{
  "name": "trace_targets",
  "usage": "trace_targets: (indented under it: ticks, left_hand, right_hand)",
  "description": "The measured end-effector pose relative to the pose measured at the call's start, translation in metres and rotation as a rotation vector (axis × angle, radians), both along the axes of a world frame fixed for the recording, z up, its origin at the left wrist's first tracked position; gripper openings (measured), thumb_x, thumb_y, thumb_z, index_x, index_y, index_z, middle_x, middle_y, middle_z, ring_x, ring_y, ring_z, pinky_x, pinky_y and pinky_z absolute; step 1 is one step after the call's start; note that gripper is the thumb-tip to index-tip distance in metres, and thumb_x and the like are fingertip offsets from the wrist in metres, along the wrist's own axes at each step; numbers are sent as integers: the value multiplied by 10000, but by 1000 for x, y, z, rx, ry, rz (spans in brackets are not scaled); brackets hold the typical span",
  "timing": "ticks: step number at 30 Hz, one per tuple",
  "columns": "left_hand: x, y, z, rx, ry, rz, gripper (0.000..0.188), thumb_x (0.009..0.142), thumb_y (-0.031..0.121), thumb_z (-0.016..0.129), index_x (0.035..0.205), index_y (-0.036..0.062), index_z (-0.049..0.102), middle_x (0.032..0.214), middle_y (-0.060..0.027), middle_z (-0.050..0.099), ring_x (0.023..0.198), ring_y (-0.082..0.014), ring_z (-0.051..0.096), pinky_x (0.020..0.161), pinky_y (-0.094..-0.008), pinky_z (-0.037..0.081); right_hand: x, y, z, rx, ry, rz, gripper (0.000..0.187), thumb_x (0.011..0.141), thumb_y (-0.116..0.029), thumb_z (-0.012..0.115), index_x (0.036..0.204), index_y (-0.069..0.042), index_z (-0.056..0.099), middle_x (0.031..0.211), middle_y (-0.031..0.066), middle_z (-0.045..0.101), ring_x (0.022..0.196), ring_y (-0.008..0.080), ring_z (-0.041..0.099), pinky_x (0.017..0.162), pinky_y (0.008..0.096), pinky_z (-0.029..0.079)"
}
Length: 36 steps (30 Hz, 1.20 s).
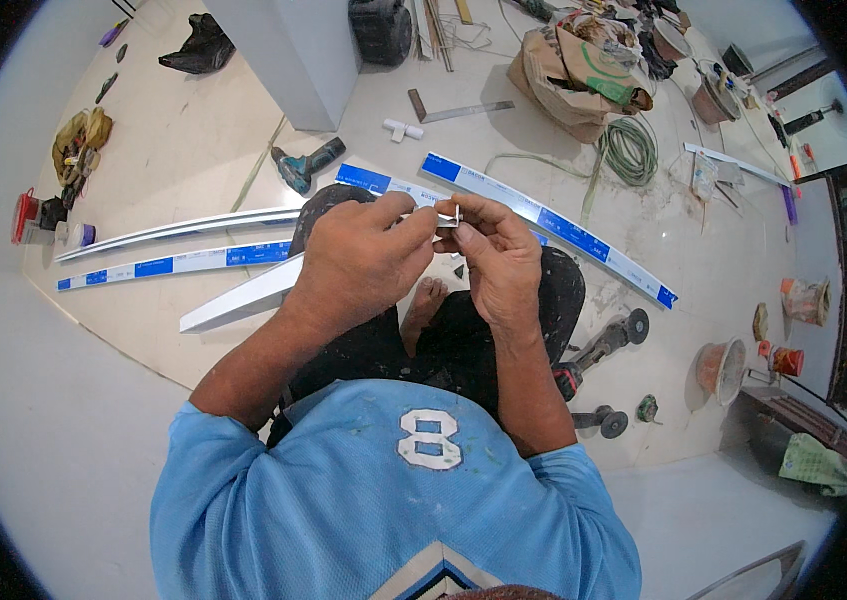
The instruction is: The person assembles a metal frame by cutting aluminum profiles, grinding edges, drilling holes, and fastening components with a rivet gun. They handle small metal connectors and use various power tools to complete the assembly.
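while the pale floor [178, 140] spreads out at the far left, a long white strip [178, 232] and a blue-and-white strip [155, 268] lie there side by side, a slim gap between their edges. nearer the body, a thick white strip [233, 305] has its left end out over open floor, the other passing behind the left forearm [253, 365]. a teal drill [295, 170] lies beyond, floor showing around it. the left hand [363, 250] is closed narrow, fingertips pinching a small white piece [450, 223] above the lap; the right hand [498, 258] holds its right edge between thumb and fingers. whether it joins the thick strip is hidden. rightward, another blue-and-white strip [555, 225] slants off, its lower end near a grinder [601, 348]; a wide stretch of floor separates that end from a bucket [721, 368].
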<state>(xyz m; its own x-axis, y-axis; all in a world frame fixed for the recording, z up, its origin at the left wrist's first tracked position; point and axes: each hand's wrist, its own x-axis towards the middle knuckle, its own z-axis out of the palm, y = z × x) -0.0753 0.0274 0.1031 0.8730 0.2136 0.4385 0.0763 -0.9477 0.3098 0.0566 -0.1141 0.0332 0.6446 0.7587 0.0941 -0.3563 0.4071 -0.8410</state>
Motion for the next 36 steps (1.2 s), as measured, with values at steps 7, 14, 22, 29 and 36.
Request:
trace_targets:
  ticks: [7,14,22,29,36]
  left_hand:
    - [8,-8,-5,57,53,23,244,849,131,807,1076,97,726,1005,-68,709,793,-249,702,657,-389,541]
    - [16,-4,-7,59,89,-2,405,913,199,809,1293,96,717,935,-92,683,743,-229,698,655,-370,544]
    - [7,61,6,-355,170,168,196,986,156,636,1150,49,633,988,-199,743,876,-287,749,832,-420,580]
    - [-19,221,-134,-370,140,205,173,1065,176,563,1045,11,611,887,-86,599,818,-170,546,769,-338,492]
    - [-43,292,-303,-731,274,223,230,1090,274,606,1054,47,612,914,-142,662,860,-239,619,819,-404,525]
  right_hand:
    - [1,-3,-12,-16,38,-10,357,1029,60,633,1386,72,644,1331,216,718,1164,279,735,976,433,663]
    - [5,-5,-14,-38,-8,-44,327,1013,20,695,1334,60,653,1208,176,741,1079,232,743,940,397,661]
    - [17,-20,-15,-133,22,-270,261,981,-76,788,1196,28,682,980,96,756,822,129,738,740,282,616]
    - [31,-39,-24,-83,-32,-332,242,996,-46,766,1207,46,692,1008,94,746,863,129,731,781,290,631]
    - [29,-38,-19,-129,-97,-280,269,991,-59,775,1222,54,695,1009,96,750,883,111,724,784,269,630]
